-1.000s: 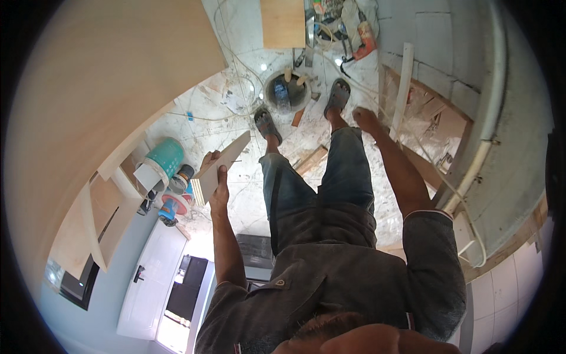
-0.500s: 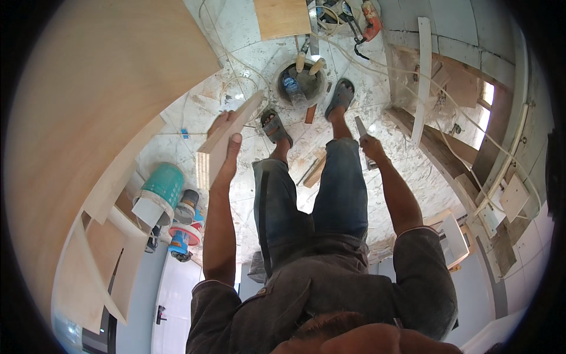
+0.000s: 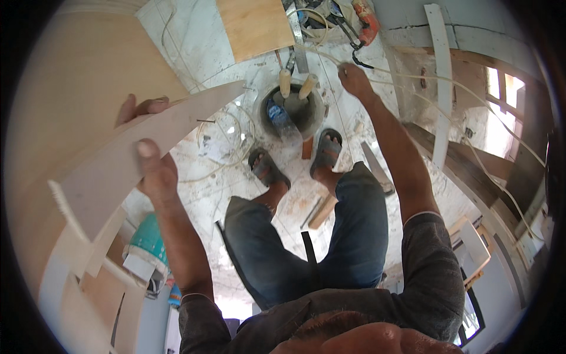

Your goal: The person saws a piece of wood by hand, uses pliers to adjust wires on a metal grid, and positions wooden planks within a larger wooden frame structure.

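Observation:
My left hand grips a long pale wooden board, thumb on the near face and fingers over its upper edge. The board is held tilted, raised off the floor. A nail sticks out of its face, and another thin nail shows near the far tip. My right hand is stretched forward, right of the bucket, with fingers curled; anything inside them is hidden. A round grey bucket stands ahead of my feet, holding a clear bottle and two light-handled tools.
A large plywood panel fills the left side. A plywood sheet lies ahead, near an orange power tool and loose cables. Beside my right knee lies a grey blade-like piece. A teal bucket stands at left.
My left hand has brought the board up and leftward, closer to the view. The right hand has moved forward, away from the grey blade-like piece by my knee. My view has shifted too.

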A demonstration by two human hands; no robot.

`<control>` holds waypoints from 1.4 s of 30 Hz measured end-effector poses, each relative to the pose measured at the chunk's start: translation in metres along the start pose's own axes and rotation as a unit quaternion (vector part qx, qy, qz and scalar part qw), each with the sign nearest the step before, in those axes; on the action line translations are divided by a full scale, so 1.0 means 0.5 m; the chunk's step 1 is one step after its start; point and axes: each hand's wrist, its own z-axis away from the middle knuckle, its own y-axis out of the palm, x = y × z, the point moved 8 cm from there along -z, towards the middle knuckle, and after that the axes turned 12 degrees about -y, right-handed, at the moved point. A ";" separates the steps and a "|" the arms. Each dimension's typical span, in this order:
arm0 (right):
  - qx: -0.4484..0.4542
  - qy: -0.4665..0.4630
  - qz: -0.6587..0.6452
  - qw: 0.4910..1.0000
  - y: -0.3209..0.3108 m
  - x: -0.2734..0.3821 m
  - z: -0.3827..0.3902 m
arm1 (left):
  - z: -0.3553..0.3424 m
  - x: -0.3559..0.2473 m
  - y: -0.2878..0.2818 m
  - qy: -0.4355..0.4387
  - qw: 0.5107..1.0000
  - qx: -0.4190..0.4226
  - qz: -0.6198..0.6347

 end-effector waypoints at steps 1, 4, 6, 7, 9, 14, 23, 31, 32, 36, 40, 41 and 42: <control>0.027 0.004 0.029 0.999 0.015 -0.019 -0.067 | -0.009 0.020 0.006 0.014 1.000 -0.002 -0.014; -0.027 -0.021 0.078 0.996 0.044 -0.135 -0.187 | -0.055 0.043 0.012 0.066 0.997 -0.005 0.038; -0.069 -0.054 0.099 0.991 0.065 -0.174 -0.261 | -0.073 0.035 0.005 0.099 0.995 -0.017 0.023; 0.013 -0.008 0.139 0.990 0.093 -0.204 -0.298 | -0.079 0.025 0.001 0.117 0.993 -0.017 0.007; 0.052 -0.021 0.170 0.984 0.118 -0.248 -0.346 | -0.084 0.020 -0.008 0.128 0.989 -0.073 0.007; 0.098 -0.007 0.188 0.977 0.110 -0.317 -0.390 | -0.069 0.025 0.007 0.145 0.961 -0.218 0.087; 0.156 0.075 0.245 0.954 0.105 -0.322 -0.273 | -0.115 0.021 0.020 0.182 0.983 -0.003 0.016; 0.229 -0.034 0.276 0.933 -0.030 -0.207 -0.386 | -0.110 0.023 0.087 0.188 0.981 -0.032 0.046; 0.247 -0.057 0.260 0.932 -0.055 -0.204 -0.400 | -0.105 0.017 0.081 0.196 0.979 -0.036 0.030; 0.254 0.215 -0.059 0.941 -0.212 -0.180 -0.306 | -0.102 0.021 0.049 0.196 0.978 -0.056 0.050; 0.165 0.197 -0.335 0.907 -0.246 -0.127 -0.184 | -0.062 -0.003 0.081 0.220 0.965 -0.098 0.105; 0.159 0.169 -0.359 0.904 -0.245 -0.116 -0.151 | -0.060 -0.006 0.093 0.215 0.963 -0.117 0.116; 0.154 0.141 -0.382 0.900 -0.237 -0.103 -0.118 | -0.056 -0.011 0.103 0.210 0.960 -0.137 0.125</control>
